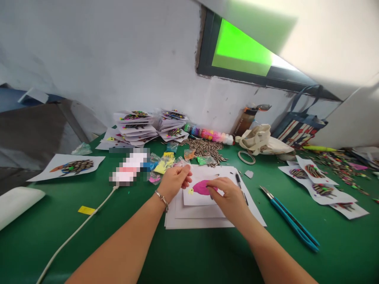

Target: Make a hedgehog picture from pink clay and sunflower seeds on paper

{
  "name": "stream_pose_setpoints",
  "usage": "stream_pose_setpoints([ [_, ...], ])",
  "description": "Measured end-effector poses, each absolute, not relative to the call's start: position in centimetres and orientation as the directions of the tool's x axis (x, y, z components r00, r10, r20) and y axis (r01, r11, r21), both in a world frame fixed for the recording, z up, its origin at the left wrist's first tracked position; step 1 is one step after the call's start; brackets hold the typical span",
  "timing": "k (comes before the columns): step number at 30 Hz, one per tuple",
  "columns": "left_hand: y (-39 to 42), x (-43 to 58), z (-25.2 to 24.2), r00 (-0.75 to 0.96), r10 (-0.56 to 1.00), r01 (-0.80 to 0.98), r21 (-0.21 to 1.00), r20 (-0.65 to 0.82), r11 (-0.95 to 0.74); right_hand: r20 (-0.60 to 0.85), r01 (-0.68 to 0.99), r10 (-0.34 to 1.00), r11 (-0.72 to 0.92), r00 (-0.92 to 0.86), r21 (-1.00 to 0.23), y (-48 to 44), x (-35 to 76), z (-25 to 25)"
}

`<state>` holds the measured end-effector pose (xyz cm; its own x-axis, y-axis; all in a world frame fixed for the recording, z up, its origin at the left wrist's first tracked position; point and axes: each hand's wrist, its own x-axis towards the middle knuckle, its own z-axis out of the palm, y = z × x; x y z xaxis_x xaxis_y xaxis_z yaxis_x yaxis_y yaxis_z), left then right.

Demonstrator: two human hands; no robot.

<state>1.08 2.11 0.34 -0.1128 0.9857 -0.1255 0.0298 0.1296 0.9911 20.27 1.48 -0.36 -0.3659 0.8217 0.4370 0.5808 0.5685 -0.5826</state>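
Forearms (127,232) nearest, over tabletop (219,256). Head view: left hand (177,179) curled, contents hidden; right hand (225,191) pinched at magenta shape (200,187), hold unclear. Shape lies inside left edge of top sheet (191,200); likely soft, light; handle by sheet edges.

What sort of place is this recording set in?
Probably a craft workspace: white paper bearing a magenta shape, a loose pile of brown seed-like pieces, and stacked white decorated sheets.
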Motion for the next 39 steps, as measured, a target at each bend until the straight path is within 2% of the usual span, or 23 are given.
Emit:
stream_pose_setpoints([
  [5, 2.3, 1.2, -0.1, -0.077, 0.991, 0.137, 0.983, -0.113, 0.122, 0.445, 0.678, 0.771, 0.624, -0.455, -0.387, 0.9, 20.8, -2.3],
  [9, 2.5, 1.2, -0.4, -0.084, 0.991, 0.168, 0.979, -0.101, 0.114, 0.437, 0.716, 0.766, 0.622, -0.472, -0.317, 0.9, 20.5, -2.7],
  [16, 2.7, 1.2, -0.8, -0.067, 0.992, 0.215, 0.97, -0.103, 0.115, 0.406, 0.72, 0.768, 0.624, -0.494, -0.304, 1.0, 20.0, -2.8],
  [24, 2.8, 1.1, -1.1, -0.057, 0.991, 0.239, 0.962, -0.124, 0.134, 0.37, 0.743, 0.757, 0.634, -0.539, -0.214, 0.9, 19.8, -3.2],
  [34, 3.0, 1.1, -1.2, -0.059, 0.988, 0.264, 0.952, -0.143, 0.153, 0.389, 0.715, 0.759, 0.638, -0.522, -0.286, -0.3, 21.2, -3.0],
  [39, 3.1, 1.0, -1.6, -0.054, 0.991, 0.266, 0.955, -0.124, 0.134, 0.388, 0.709, 0.748, 0.651, -0.539, -0.27, -1.0, 21.2, -3.0],
])
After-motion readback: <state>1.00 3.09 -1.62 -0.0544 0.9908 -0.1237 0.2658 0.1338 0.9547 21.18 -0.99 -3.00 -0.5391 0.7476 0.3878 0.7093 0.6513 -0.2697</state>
